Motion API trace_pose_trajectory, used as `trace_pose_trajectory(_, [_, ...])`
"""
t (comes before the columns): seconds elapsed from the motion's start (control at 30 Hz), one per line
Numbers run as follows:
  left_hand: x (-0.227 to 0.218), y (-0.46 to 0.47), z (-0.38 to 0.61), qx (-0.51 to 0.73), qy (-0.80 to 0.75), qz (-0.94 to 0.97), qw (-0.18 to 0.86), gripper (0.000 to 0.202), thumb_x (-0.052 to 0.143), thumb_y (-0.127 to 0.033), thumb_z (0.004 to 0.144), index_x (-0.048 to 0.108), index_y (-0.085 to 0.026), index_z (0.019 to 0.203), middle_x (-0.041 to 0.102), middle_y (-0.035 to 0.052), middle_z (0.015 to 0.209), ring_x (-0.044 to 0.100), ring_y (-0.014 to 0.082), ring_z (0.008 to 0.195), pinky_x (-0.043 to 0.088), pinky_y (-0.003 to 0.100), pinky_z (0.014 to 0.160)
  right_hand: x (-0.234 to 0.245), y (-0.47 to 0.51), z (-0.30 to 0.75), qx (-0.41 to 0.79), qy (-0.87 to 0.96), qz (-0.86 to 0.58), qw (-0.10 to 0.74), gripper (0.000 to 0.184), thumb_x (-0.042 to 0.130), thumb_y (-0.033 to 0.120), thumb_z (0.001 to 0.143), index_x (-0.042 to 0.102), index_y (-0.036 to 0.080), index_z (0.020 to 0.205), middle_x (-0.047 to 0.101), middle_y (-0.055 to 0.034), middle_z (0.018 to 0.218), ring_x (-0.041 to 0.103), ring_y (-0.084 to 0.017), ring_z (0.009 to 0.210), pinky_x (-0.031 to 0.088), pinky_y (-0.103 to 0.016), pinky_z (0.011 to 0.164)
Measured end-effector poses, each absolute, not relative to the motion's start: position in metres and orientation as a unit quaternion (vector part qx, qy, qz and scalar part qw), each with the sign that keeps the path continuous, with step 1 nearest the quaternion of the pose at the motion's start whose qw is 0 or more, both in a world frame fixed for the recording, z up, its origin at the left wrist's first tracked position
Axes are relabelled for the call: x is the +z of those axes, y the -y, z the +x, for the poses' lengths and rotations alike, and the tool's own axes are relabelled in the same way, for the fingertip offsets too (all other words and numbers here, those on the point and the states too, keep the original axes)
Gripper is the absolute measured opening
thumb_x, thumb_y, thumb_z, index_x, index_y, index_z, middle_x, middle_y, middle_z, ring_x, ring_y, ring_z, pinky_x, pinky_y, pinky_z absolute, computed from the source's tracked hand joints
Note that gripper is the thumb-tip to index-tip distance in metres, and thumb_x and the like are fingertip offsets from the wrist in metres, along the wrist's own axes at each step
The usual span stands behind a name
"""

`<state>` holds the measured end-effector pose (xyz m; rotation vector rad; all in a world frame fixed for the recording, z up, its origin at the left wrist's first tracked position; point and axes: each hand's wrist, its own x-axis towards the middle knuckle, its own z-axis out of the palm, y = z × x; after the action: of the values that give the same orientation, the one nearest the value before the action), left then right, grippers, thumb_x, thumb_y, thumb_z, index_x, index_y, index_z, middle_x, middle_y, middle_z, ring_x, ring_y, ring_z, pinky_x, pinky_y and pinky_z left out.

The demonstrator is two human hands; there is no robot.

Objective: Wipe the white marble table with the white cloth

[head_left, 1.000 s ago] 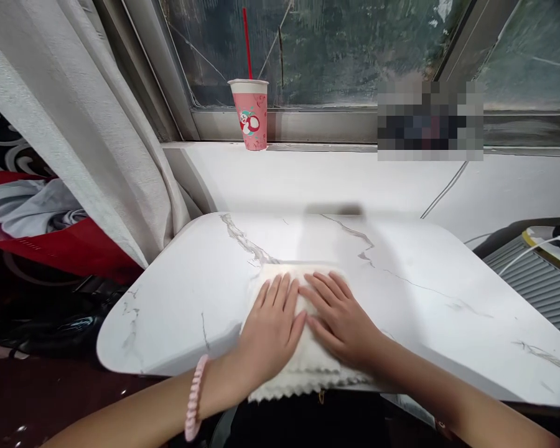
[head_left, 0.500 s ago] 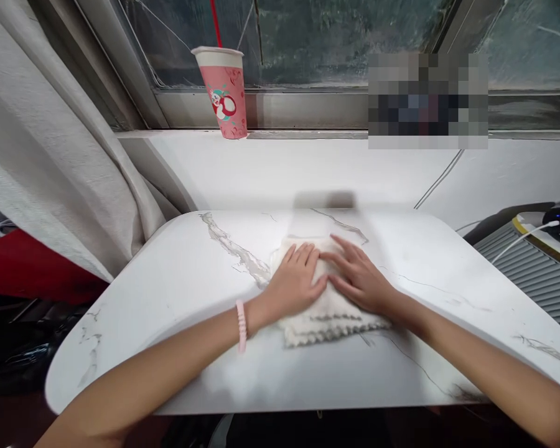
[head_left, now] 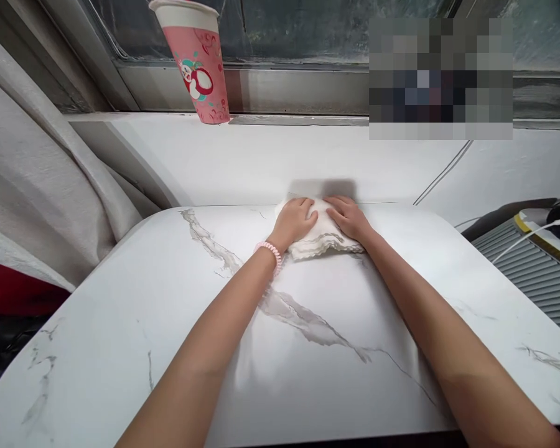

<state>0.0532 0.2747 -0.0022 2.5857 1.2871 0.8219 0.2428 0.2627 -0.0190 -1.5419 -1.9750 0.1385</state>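
Note:
A folded white cloth (head_left: 327, 238) with a scalloped edge lies on the white marble-patterned table (head_left: 303, 386), close to its far edge by the wall. My left hand (head_left: 295, 219), with a pink coiled band (head_left: 271, 252) at the wrist, presses on the cloth's left part, fingers bent over it and thumb pointing inward. On the right part, my right hand (head_left: 349, 218) grips the cloth the same way. Between the two hands the cloth is slightly bunched, its near edge wavy. The fingertips at the far side are partly hidden.
A pink paper cup (head_left: 198, 71) stands on the window sill (head_left: 298, 120) beyond the table. A grey curtain (head_left: 42, 168) hangs at left. At right are a ribbed grey object (head_left: 532, 274) and a white cable (head_left: 525, 236). A pixelated patch covers part of the window.
Both hands and the cloth have moved away from me, to the table's far edge. The fingers, flatter before, are now more bent over the cloth. The camera view has also shifted.

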Motion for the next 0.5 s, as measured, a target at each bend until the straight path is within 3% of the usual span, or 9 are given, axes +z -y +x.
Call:
trace_pose_trajectory(0.1, [-0.003, -0.280, 0.058, 0.265, -0.443, 0.855, 0.053, 0.032, 0.044, -0.027, 0.096, 0.060, -0.013, 0.120, 0.065, 0.0113, 0.122, 0.056, 0.0258, 0.116, 0.040, 0.038, 0.104, -0.019, -0.275, 0.244, 0.049, 0.743, -0.593, 0.307, 0.045, 0.040, 0.036, 0.092, 0.062, 0.019, 0.127, 0.062, -0.0093, 0.129, 0.051, -0.028, 0.123, 0.038, -0.047, 0.107])
trace_pose_trajectory(0.23, [-0.006, -0.270, 0.057, 0.256, -0.437, 0.862, 0.022, 0.036, 0.041, -0.026, 0.096, 0.057, -0.011, 0.124, 0.060, 0.0138, 0.131, 0.052, 0.0255, 0.124, 0.034, 0.039, 0.111, -0.018, -0.268, 0.242, 0.045, 0.756, -0.591, 0.278, 0.048, 0.035, 0.036, 0.095, 0.057, 0.018, 0.133, 0.057, -0.0090, 0.137, 0.047, -0.028, 0.130, 0.035, -0.047, 0.111])
trace_pose_trajectory(0.37, [-0.005, -0.240, 0.051, 0.229, -0.424, 0.876, 0.019, 0.040, 0.039, -0.027, 0.097, 0.054, -0.009, 0.129, 0.055, 0.0164, 0.138, 0.047, 0.0255, 0.131, 0.027, 0.041, 0.116, -0.019, -0.229, 0.244, 0.029, 0.780, -0.580, 0.234, 0.052, 0.032, 0.037, 0.097, 0.049, 0.016, 0.142, 0.046, -0.0096, 0.149, 0.037, -0.027, 0.140, 0.028, -0.048, 0.116])
trace_pose_trajectory(0.5, [-0.003, -0.193, 0.050, 0.209, -0.390, 0.896, 0.036, 0.043, 0.038, -0.031, 0.097, 0.052, -0.010, 0.132, 0.053, 0.0162, 0.141, 0.045, 0.0257, 0.134, 0.027, 0.044, 0.117, -0.021, -0.164, 0.251, -0.009, 0.801, -0.560, 0.209, 0.055, 0.030, 0.043, 0.099, 0.042, 0.017, 0.147, 0.040, -0.0119, 0.153, 0.033, -0.027, 0.143, 0.029, -0.050, 0.116])
